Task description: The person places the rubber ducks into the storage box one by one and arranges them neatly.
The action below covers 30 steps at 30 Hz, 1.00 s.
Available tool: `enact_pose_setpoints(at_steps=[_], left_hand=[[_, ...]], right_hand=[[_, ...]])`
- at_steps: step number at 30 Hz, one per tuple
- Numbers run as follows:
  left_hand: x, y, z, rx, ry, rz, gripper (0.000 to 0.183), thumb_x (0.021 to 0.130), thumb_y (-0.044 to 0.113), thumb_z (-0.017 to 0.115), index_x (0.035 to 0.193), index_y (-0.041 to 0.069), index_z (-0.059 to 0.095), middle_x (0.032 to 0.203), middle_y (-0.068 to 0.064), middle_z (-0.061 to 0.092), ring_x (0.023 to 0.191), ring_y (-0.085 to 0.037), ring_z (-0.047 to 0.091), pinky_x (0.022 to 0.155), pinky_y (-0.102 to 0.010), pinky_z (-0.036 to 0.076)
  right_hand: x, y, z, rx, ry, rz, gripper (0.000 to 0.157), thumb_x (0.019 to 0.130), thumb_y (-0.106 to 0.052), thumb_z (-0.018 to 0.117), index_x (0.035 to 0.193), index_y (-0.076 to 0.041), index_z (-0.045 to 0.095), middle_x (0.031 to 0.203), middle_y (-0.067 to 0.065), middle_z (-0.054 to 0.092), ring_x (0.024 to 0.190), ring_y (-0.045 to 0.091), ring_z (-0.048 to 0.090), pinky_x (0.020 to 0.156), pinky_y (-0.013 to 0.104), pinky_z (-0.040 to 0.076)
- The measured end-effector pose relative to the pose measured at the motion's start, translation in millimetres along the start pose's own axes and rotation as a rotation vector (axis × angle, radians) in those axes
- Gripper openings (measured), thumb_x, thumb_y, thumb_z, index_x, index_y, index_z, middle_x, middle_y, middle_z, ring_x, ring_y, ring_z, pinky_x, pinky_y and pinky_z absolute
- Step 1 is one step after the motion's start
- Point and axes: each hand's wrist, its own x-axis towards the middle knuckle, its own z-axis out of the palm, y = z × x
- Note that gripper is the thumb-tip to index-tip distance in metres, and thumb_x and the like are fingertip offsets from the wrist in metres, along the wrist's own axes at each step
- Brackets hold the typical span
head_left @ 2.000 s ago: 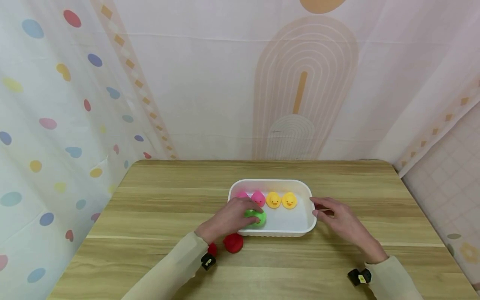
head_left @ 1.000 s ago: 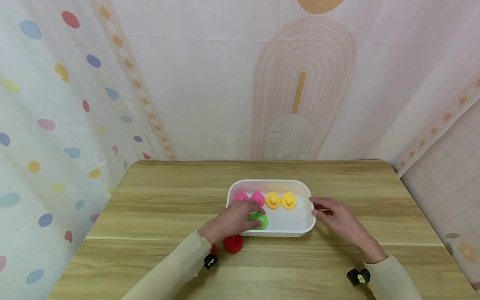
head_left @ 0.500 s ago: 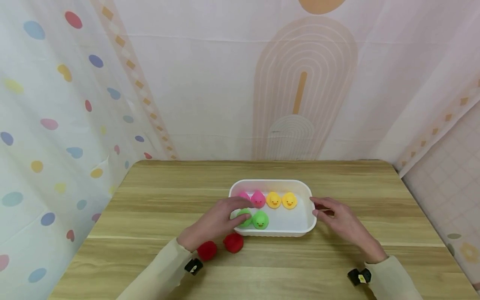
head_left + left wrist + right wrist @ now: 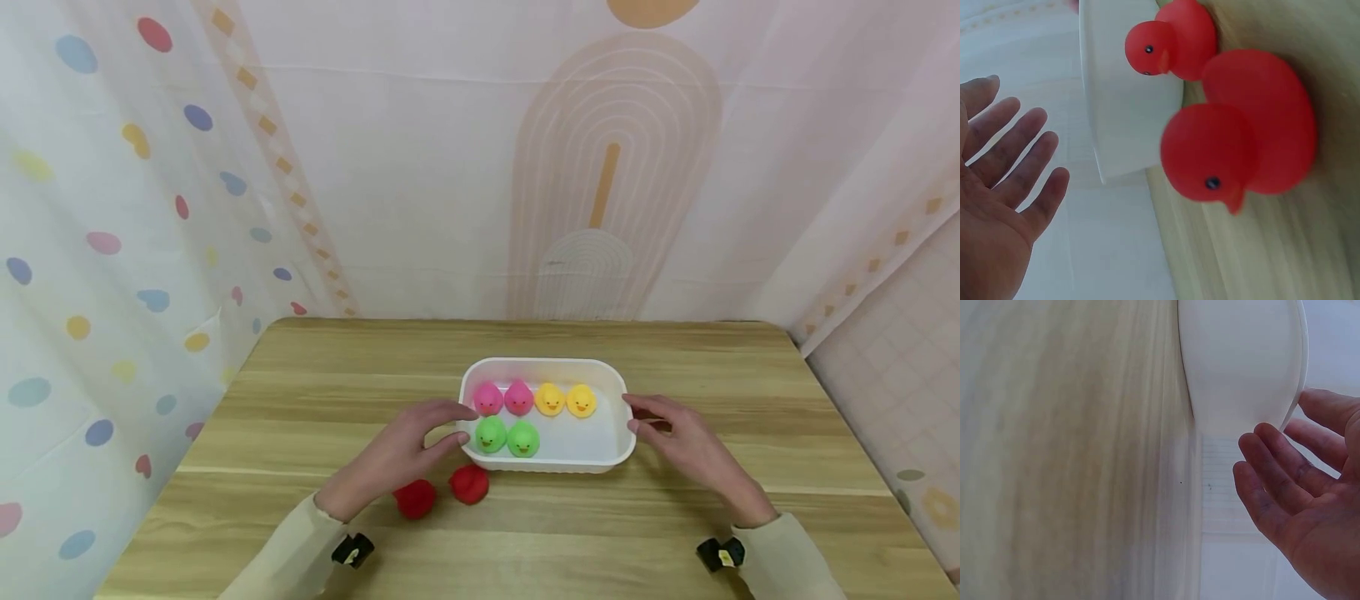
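A white plastic bin [image 4: 577,450] stands on the table. Inside, two pink rubber ducks [image 4: 519,399] and two yellow rubber ducks [image 4: 551,401] form the back row; two green rubber ducks [image 4: 523,439] sit in front on the left. My left hand [image 4: 401,450] holds nothing, its fingers spread and relaxed at the bin's left end. Below it on the table are two red rubber ducks [image 4: 469,484], both seen large beside the bin in the left wrist view. My right hand [image 4: 686,442] touches the bin's right end, fingertips and thumb at the rim and outer wall.
The wood-grain table [image 4: 337,358] ends at a patterned curtain [image 4: 420,208] at the back, with more curtain on both sides. A black wrist-camera mount [image 4: 352,550] sits on the left wrist and another on the right.
My left hand has let go of the green rubber duck in the bin and drawn back to the left, uncovering both green ducks and the red ones. The right hand has stayed at the bin.
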Motion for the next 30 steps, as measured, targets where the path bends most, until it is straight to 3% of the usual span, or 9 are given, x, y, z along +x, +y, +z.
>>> enact_pose_setpoints(at_steps=[11,13,20,30], left_hand=[[-23.5,-13.9,-6.7,0.014,-0.01,-0.017,0.03,0.1,0.021,0.071,0.128,0.011,0.071,0.126,0.003,0.071,0.123,-0.024,0.064,0.102,-0.051,0.053],[-27.4,-16.9,-8.4,0.019,-0.031,-0.012,0.03,0.1,0.021,0.071,0.128,0.011,0.071,0.127,0.002,0.071,0.122,-0.025,0.065,0.102,-0.051,0.053],[-39.1,-22.4,-15.3,-0.03,-0.161,-0.091,0.033,0.102,0.025,0.068,0.132,0.013,0.07,0.132,0.002,0.068,0.125,-0.024,0.062,0.105,-0.052,0.052],[-52.2,-37.5,-17.6,-0.048,-0.245,0.006,0.03,0.104,0.023,0.065,0.13,0.009,0.07,0.128,0.0,0.071,0.12,-0.02,0.066,0.103,-0.043,0.054]], right_hand=[[0,0,0.5,-0.008,0.001,-0.007,0.042,0.104,-0.022,0.066,0.139,0.001,0.063,0.131,0.02,0.066,0.108,0.03,0.068,0.087,0.035,0.06],[0,0,0.4,-0.009,0.002,-0.006,0.042,0.104,-0.021,0.066,0.139,0.001,0.063,0.131,0.02,0.066,0.108,0.029,0.067,0.087,0.036,0.06],[0,-2,-0.4,-0.004,0.001,0.001,0.042,0.104,-0.021,0.066,0.139,0.001,0.063,0.132,0.02,0.066,0.108,0.03,0.067,0.087,0.037,0.06],[-1,-2,-0.6,-0.003,-0.001,-0.001,0.042,0.103,-0.021,0.066,0.139,0.001,0.063,0.132,0.02,0.066,0.108,0.029,0.067,0.087,0.036,0.06]])
